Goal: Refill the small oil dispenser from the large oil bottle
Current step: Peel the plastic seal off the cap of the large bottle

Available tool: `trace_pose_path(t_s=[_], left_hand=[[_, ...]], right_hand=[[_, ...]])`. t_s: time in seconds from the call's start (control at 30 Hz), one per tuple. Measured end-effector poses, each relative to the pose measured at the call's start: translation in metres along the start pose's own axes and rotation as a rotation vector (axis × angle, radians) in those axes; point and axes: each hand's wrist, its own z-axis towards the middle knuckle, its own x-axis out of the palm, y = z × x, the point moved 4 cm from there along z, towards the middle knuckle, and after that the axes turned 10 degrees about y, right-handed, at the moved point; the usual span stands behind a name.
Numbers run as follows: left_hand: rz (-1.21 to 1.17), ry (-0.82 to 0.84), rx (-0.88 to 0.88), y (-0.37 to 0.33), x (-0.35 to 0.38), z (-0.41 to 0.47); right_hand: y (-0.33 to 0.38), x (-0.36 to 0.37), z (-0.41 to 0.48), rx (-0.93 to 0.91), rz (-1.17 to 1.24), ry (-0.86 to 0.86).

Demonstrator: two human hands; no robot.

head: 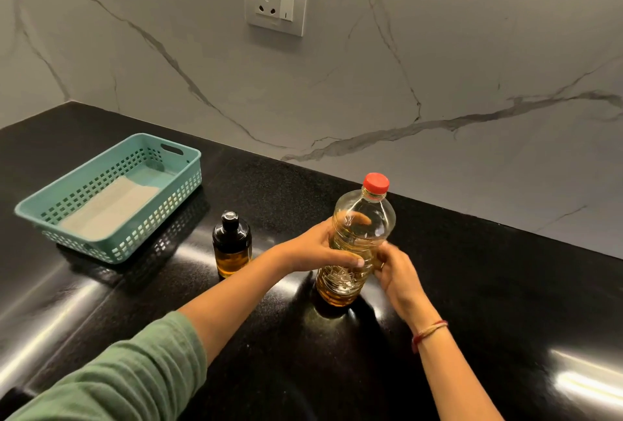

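The large oil bottle (pixel 362 218) is clear plastic with a red cap (pixel 376 183) screwed on, and it stands upright on the black counter (pixel 472 286). Golden oil fills its lower part. My left hand (pixel 320 247) wraps around its middle from the left. My right hand (pixel 394 272) touches its right side, fingers against the plastic. The small oil dispenser (pixel 231 245) stands to the left of the bottle, apart from both hands. It is dark glass with a black top, and amber oil shows in its lower half.
A teal perforated basket (pixel 111 198) with a folded white cloth (pixel 108 208) inside sits at the back left of the counter. A marble wall with a socket plate (pixel 275 0) rises behind. A red thread band circles my right wrist.
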Motion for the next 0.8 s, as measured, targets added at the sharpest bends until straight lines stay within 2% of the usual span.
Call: trace_pose_path(t_s=[0.13, 0.4, 0.67, 0.8], left_hand=[[0.017, 0.013, -0.008, 0.003, -0.001, 0.0], [0.028, -0.016, 0.006, 0.005, -0.003, 0.002], [0.039, -0.028, 0.02, 0.009, -0.004, 0.003], [0.05, -0.023, 0.019, 0.009, -0.004, 0.005]], right_hand=[[0.022, 0.004, 0.005, -0.086, 0.083, 0.067], [-0.017, 0.014, 0.017, 0.009, 0.122, 0.152], [-0.023, 0.009, -0.013, 0.167, -0.062, 0.121], [-0.049, 0.014, -0.033, 0.112, -0.172, -0.063]])
